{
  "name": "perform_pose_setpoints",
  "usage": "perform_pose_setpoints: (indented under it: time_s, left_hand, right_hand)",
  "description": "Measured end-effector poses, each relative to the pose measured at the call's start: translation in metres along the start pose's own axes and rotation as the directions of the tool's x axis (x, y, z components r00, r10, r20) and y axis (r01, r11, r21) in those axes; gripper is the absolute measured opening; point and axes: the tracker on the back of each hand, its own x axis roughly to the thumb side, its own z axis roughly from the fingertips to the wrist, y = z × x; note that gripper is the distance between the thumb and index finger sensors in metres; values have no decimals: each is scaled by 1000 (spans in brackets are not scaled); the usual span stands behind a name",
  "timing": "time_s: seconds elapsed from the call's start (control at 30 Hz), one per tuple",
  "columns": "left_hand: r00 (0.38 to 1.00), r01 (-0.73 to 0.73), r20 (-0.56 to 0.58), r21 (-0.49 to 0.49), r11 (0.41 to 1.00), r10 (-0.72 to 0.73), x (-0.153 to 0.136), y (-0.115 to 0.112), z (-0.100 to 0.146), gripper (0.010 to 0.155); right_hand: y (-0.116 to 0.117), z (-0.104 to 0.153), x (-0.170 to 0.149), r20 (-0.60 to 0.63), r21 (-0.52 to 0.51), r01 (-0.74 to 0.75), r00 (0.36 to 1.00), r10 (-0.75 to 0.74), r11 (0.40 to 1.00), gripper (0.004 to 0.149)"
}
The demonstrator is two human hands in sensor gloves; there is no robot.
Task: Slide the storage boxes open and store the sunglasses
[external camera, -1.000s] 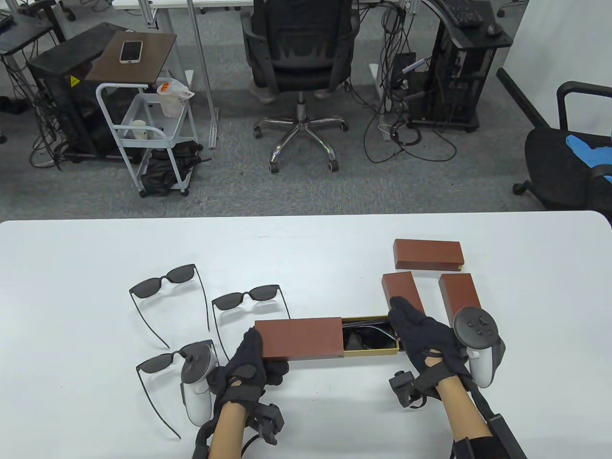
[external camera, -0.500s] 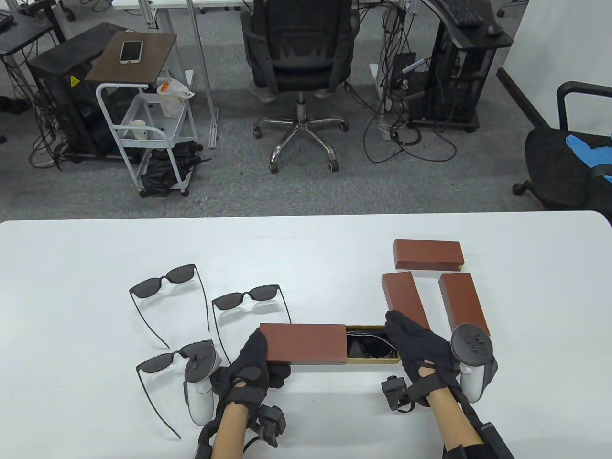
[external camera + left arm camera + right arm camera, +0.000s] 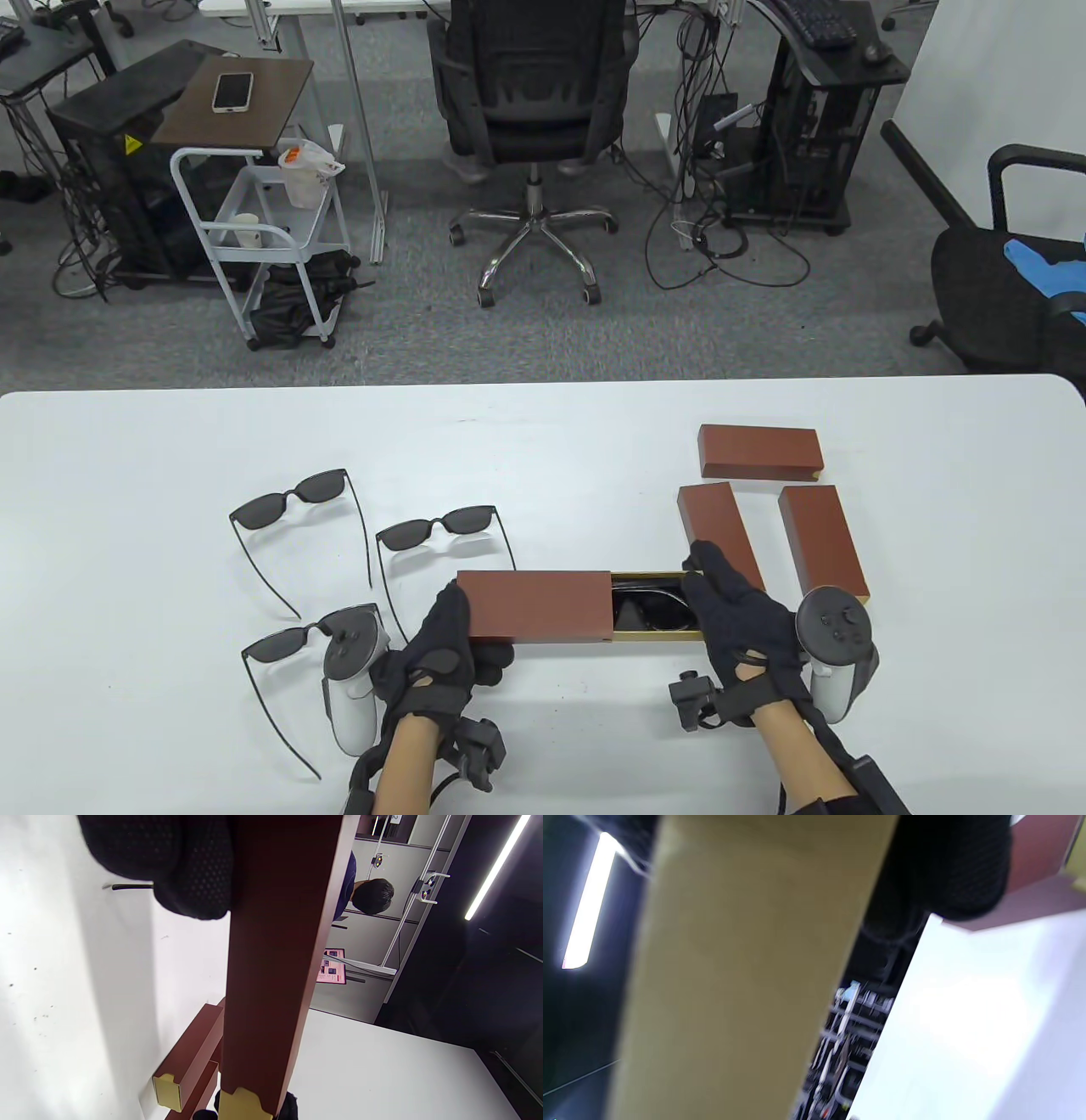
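Findings at this moment. The storage box in hand sits low centre of the table view, on or just above the surface [image 3: 543,450] (which of the two cannot be told). The left hand [image 3: 441,649] curls round the left end of the red-brown sleeve [image 3: 534,604]. The right hand [image 3: 738,607] grips the right end of the gold inner tray [image 3: 657,634], fingers over its far rim. The tray stands partly out of the sleeve, and a folded pair of dark sunglasses [image 3: 649,607] lies in the exposed part.

Three more closed boxes [image 3: 759,450] lie in the right-centre of the frame, one just beside the right hand's fingertips. Three loose pairs of sunglasses [image 3: 293,501], arms unfolded, lie left of centre; the nearest is just beside the left hand's tracker.

Judged step: closing the tray over the stored pair.

Risks:
- Frame or arm riding above the tray rim would catch on the sleeve mouth and jam the slide, or bend the arm if forced.
- Tray and sleeve out of line would bind; the two hands must push along one axis.
- The right hand's fingers over the rim may be nipped or block the last travel.
- The left hand's tracker may sweep the near loose pair.
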Motion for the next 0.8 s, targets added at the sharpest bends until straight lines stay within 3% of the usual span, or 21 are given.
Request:
perform_pose_setpoints:
  time_s: [0.13, 0.23, 0.8]
  left_hand:
    - [1000, -15, -2, -8, 1000, 15, 1, -3, 0, 77]
    - [1000, -23, -7, -44, 999, 22, 2, -8, -1, 77]
    - [998, 21, -53, -166, 986, -30, 1, -31, -1, 79]
  right_hand:
    - [10, 2, 1, 49, 95, 86, 995, -91, 992, 81]
    - [15, 3, 2, 65, 142, 131, 988, -141, 981, 85]
    - [35, 9, 6, 37, 380, 182, 977, -212, 907, 93]
